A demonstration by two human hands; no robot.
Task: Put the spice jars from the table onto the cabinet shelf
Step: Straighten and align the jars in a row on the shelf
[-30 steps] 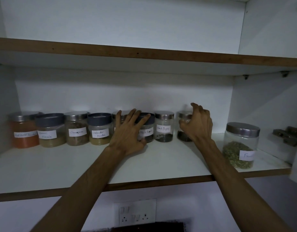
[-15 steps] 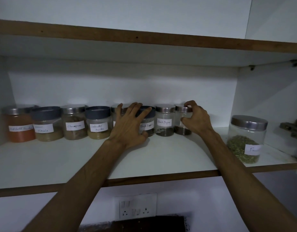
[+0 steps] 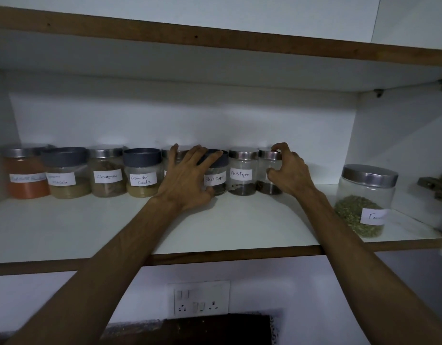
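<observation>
A row of labelled spice jars stands along the back of the white cabinet shelf (image 3: 240, 227). My left hand (image 3: 187, 180) lies flat with spread fingers against a grey-lidded Black Pepper jar (image 3: 216, 179) and the steel-lidded jar (image 3: 174, 153) behind my fingers. A second Black Pepper jar (image 3: 242, 175) stands to the right of it. At the row's right end is a small steel-lidded jar (image 3: 266, 178) with dark contents; my right hand (image 3: 289, 173) curls around it, fingertips on the lid and thumb on the glass.
Left of my hands stand the coriander powder jar (image 3: 141, 173), cinnamon jar (image 3: 106, 171), a masala jar (image 3: 65, 173) and an orange powder jar (image 3: 26, 174). A larger jar of green seeds (image 3: 364, 200) stands apart near the shelf's right front. A wall socket (image 3: 198, 298) is below.
My right hand has slid the small jar left until it stands against the second Black Pepper jar. My left hand has stayed on its jars. The camera view has shifted slightly.
</observation>
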